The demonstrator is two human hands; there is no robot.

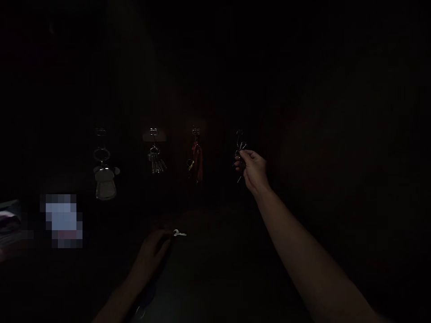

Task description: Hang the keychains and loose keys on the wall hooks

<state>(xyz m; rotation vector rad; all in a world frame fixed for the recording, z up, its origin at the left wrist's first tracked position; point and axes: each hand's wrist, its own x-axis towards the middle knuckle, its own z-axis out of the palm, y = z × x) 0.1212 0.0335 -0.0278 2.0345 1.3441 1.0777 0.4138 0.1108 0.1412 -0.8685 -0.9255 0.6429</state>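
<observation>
Silvery, a slim metal key (182, 234) is looking light, stiff; the left hand (154, 247) is pinching its round end, the surest hold. The right hand (255, 169) is pinching dark, wiry metalwork (243, 146).

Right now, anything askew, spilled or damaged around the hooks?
Nothing stands out. The key bunch hangs from its hook, the right hand grips a metal piece below the rightmost hook, and a key shows at the left hand. Too dark to rule out minor damage.
</observation>
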